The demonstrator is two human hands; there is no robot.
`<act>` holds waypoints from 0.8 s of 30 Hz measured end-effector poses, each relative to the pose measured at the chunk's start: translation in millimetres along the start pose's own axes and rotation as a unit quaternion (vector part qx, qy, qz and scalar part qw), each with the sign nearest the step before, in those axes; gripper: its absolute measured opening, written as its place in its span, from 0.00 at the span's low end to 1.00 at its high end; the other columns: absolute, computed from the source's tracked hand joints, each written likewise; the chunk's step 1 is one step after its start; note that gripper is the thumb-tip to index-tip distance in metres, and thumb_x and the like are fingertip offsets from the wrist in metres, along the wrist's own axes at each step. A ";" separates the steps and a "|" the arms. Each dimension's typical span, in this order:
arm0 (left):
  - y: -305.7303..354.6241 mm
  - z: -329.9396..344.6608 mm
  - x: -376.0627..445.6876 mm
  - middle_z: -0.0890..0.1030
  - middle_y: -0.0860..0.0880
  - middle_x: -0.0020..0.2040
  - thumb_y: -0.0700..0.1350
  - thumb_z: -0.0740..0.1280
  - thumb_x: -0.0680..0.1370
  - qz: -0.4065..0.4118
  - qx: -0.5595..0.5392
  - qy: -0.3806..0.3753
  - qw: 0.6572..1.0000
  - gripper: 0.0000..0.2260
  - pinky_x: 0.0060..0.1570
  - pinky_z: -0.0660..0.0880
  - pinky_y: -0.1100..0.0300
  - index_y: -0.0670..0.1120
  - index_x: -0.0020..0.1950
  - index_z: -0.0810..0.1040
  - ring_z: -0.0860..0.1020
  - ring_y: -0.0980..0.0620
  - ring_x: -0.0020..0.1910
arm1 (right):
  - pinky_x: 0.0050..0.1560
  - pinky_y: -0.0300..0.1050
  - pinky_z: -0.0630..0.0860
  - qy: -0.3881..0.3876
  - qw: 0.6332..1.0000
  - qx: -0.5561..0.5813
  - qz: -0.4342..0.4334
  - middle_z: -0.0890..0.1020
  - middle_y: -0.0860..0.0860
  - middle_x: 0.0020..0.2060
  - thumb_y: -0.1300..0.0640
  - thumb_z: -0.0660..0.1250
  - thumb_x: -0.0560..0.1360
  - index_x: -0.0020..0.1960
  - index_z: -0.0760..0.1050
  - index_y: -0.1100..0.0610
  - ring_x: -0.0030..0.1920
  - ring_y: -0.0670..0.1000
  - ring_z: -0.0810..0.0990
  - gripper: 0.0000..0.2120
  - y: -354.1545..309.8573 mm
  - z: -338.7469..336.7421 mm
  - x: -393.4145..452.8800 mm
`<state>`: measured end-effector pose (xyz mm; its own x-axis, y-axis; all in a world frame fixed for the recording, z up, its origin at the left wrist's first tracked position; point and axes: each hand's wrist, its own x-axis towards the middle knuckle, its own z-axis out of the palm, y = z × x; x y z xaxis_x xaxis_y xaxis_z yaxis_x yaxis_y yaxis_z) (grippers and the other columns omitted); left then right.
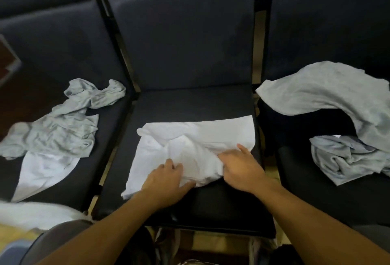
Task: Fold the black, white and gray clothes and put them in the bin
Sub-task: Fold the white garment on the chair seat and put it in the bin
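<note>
A white garment [196, 138] lies partly folded and rumpled on the middle black chair seat [211, 201]. My left hand [166, 182] rests on its near left part, fingers curled into the cloth. My right hand [240, 167] lies on its near right part, fingers bent and pressing into a fold. A crumpled gray garment [63, 125] sits on the left seat over a white piece [44, 172]. Another gray garment [329, 100] drapes over a black one [295, 129] on the right seat. No bin is in view.
Three black padded chairs stand side by side with metal frames [118, 39] between them. More white cloth [35, 214] lies at the lower left near my knee. A bunched gray cloth [346, 159] lies on the right seat.
</note>
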<state>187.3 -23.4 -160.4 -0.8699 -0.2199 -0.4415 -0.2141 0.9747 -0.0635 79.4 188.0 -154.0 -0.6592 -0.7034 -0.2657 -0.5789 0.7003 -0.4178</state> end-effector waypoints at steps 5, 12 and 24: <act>-37.5 10.9 -36.7 0.58 0.53 0.76 0.63 0.65 0.76 0.044 0.020 0.028 0.998 0.34 0.71 0.62 0.48 0.58 0.79 0.55 0.60 0.47 0.73 | 0.65 0.46 0.72 0.090 0.992 0.079 -0.042 0.72 0.44 0.70 0.42 0.60 0.81 0.74 0.66 0.46 0.65 0.49 0.72 0.23 -17.5 12.7 1.3; -75.7 19.0 -38.0 0.75 0.53 0.61 0.52 0.71 0.78 -0.100 -0.248 0.095 0.959 0.16 0.60 0.76 0.55 0.52 0.63 0.74 0.76 0.53 0.59 | 0.67 0.42 0.67 0.046 0.997 0.016 -0.062 0.70 0.42 0.67 0.45 0.65 0.78 0.64 0.74 0.44 0.68 0.50 0.67 0.15 -4.5 42.3 5.2; -84.4 20.4 -27.3 0.72 0.58 0.58 0.61 0.74 0.72 -0.085 -0.235 0.022 0.968 0.18 0.58 0.74 0.57 0.57 0.57 0.73 0.73 0.55 0.58 | 0.65 0.46 0.70 0.037 0.999 0.009 -0.019 0.71 0.42 0.64 0.42 0.65 0.78 0.56 0.79 0.44 0.64 0.49 0.67 0.11 -16.6 31.7 15.3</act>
<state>238.2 -98.8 -161.2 -0.8202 -0.3870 -0.4214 -0.5253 0.8011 0.2868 94.2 161.7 -178.6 -0.6705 -0.7185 -0.1847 -0.5965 0.6702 -0.4416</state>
